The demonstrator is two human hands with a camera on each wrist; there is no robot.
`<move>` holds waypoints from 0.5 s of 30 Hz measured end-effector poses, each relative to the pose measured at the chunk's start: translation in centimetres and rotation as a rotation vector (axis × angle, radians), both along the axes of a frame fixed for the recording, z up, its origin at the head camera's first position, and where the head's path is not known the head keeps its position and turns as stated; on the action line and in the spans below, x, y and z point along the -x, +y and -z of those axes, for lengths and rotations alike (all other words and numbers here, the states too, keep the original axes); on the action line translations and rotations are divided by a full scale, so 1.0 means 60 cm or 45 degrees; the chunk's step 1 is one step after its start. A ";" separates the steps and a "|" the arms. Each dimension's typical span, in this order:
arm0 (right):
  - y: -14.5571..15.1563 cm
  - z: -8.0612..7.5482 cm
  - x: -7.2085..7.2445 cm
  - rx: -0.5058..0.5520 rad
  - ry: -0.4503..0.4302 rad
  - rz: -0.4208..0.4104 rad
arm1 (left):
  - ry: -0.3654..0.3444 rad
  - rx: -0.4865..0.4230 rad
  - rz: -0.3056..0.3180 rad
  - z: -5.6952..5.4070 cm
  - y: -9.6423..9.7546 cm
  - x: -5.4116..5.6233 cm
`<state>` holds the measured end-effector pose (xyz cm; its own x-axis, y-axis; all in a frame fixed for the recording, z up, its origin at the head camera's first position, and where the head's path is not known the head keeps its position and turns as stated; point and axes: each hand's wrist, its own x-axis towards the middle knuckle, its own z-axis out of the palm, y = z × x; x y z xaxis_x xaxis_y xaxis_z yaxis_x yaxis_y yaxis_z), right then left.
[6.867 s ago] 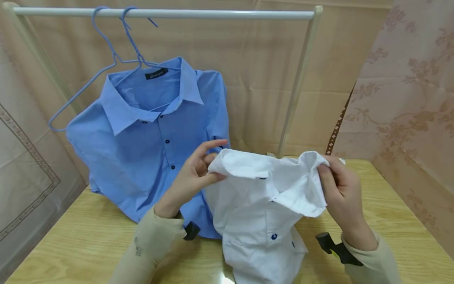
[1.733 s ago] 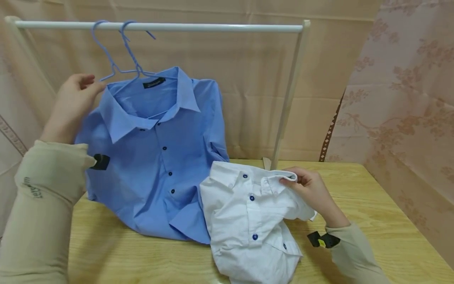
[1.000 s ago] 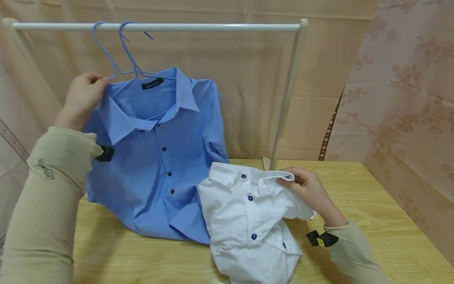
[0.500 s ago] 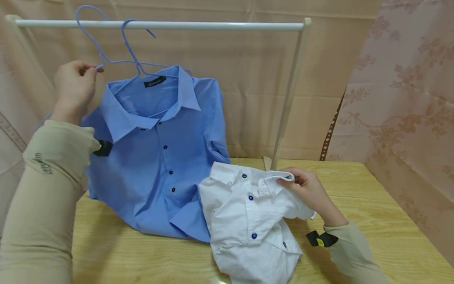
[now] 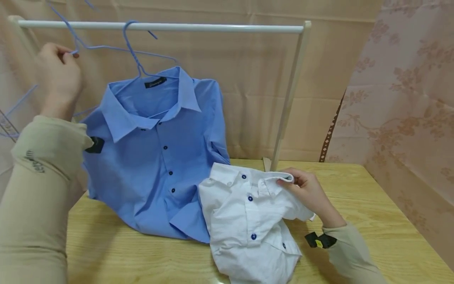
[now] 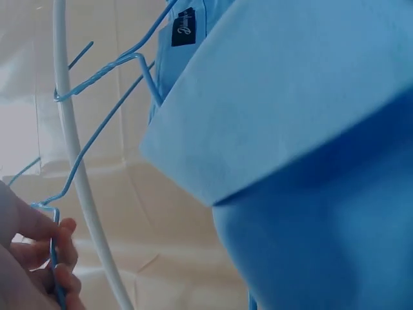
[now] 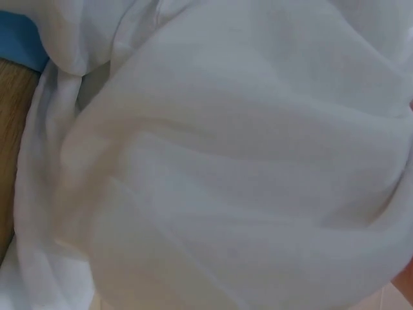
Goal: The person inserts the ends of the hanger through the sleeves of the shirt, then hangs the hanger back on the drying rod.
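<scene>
At the upper left of the head view, my left hand (image 5: 61, 81) grips a blue wire hanger (image 5: 103, 47) by its shoulder wire. That hanger is off the rail, its hook raised and partly out of frame. The left wrist view shows the fingers curled round the wire (image 6: 54, 252). My right hand (image 5: 309, 193) pinches the collar of a white shirt (image 5: 232, 221) with blue buttons, bunched upright on the table. White cloth (image 7: 245, 161) fills most of the right wrist view. A blue shirt (image 5: 142, 169) hangs from another blue hanger (image 5: 130, 47) between my hands.
A white clothes rack's rail (image 5: 213, 27) runs across the back, with its right post (image 5: 289, 94) behind the white shirt. The wooden table (image 5: 361, 205) lies under both shirts. Beige curtain (image 5: 248, 98) hangs behind, and a floral cloth (image 5: 408, 98) is at the right.
The left hand reached from the white shirt's collar to the empty hanger, took hold, and lifted it off the rail, up and left. Lately the right hand has stayed at the collar.
</scene>
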<state>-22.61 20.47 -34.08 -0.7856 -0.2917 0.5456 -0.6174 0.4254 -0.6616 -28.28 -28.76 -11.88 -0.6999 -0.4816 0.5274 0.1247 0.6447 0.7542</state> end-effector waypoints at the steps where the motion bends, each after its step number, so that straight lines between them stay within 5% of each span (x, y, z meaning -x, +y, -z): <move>1: 0.000 0.001 0.001 0.000 0.000 -0.002 | 0.011 0.030 -0.042 0.000 0.001 -0.003; 9: 0.002 0.005 0.006 -0.001 -0.015 0.000 | 0.031 0.323 -0.270 0.002 0.020 -0.017; 15: 0.001 0.007 0.009 -0.005 -0.014 -0.001 | 0.179 0.435 -0.486 0.010 0.025 -0.016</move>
